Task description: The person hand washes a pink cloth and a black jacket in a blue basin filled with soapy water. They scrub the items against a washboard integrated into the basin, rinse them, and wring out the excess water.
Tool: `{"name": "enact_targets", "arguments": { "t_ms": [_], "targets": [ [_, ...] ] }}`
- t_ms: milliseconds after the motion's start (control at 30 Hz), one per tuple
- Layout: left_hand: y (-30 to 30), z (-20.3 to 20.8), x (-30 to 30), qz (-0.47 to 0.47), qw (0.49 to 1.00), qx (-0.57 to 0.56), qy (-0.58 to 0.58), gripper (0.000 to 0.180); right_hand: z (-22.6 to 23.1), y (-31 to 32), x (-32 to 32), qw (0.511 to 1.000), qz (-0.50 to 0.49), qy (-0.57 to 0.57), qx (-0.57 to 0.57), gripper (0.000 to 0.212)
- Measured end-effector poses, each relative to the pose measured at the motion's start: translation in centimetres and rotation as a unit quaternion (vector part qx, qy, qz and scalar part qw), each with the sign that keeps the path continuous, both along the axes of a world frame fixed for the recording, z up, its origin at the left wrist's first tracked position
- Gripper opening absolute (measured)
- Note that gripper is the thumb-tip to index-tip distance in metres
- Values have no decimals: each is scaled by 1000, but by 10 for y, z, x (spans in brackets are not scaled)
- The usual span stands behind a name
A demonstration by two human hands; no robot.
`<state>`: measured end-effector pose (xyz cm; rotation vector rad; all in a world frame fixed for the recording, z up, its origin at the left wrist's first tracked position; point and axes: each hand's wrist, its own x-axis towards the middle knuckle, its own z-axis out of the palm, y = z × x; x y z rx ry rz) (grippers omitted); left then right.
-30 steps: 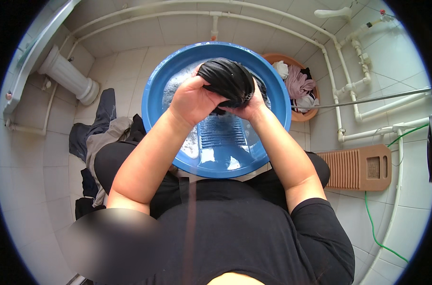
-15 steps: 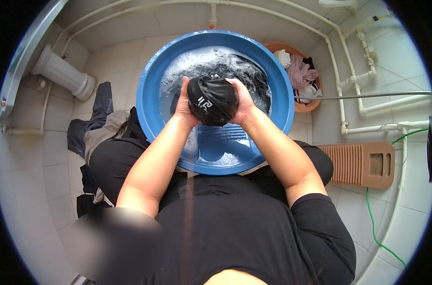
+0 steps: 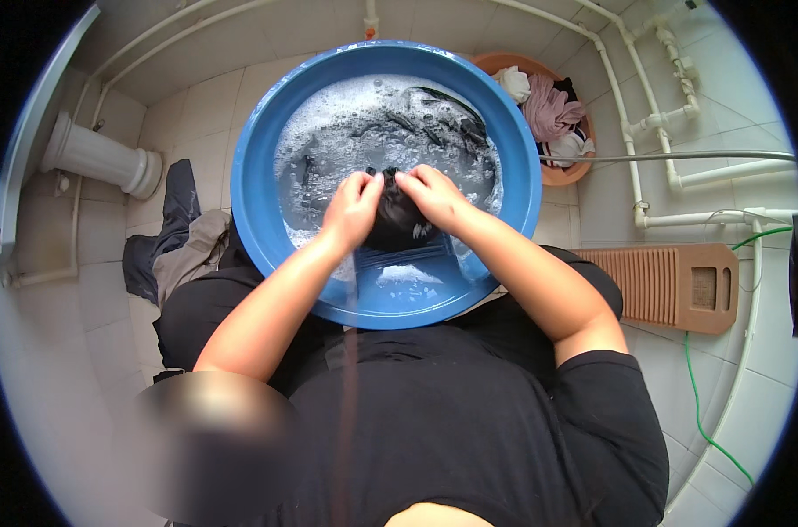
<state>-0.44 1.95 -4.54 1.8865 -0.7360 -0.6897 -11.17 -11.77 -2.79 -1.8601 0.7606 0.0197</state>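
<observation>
A large blue basin (image 3: 248,167) stands in front of me, filled with grey water and white suds (image 3: 337,114). Over its near half, my left hand (image 3: 355,211) and my right hand (image 3: 432,198) pinch the upper edge of a wet black cloth item (image 3: 399,224) between thumbs and fingers. White print shows on its right side; its exact kind is unclear. The cloth hangs against the ridged washboard part (image 3: 408,257) moulded into the basin. More dark wet clothing (image 3: 456,123) floats at the far right of the water.
An orange basin (image 3: 567,176) of clothes stands at the far right. A brown washboard (image 3: 645,288) lies to my right, near white pipes (image 3: 631,132) and a green hose (image 3: 702,413). Dark trousers (image 3: 177,206) and a beige garment (image 3: 191,249) lie on the left floor beside a white pedestal (image 3: 104,158).
Both hands moved from cupping the bunched black cloth at its sides to pinching its edge close together. The cloth has come down lower, its print now mostly turned away. The view has shifted slightly.
</observation>
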Motion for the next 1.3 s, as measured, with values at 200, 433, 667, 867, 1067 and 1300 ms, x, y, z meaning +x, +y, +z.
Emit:
{"name": "enact_targets", "arguments": {
  "t_ms": [200,433,667,867,1067,1300],
  "targets": [
    [22,-12,-50,-19,958,-34,-284,43,-5,50,-38,911,37,-211,-353,23],
    [-40,-21,13,-35,930,206,-302,40,-26,-11,34,965,-55,114,-229,44],
    [13,-5,-37,-30,968,-68,-238,19,-7,42,-36,963,-12,-154,-223,34],
    [-29,-25,2,-28,977,98,-189,28,-34,2,7,936,125,-49,-325,31],
    [-15,-23,5,-3,974,138,-181,35,-10,11,10,984,-3,92,-154,53],
    [17,-7,-37,-71,965,-21,-253,18,-11,44,-32,939,57,-175,-290,22]
  ]
}}
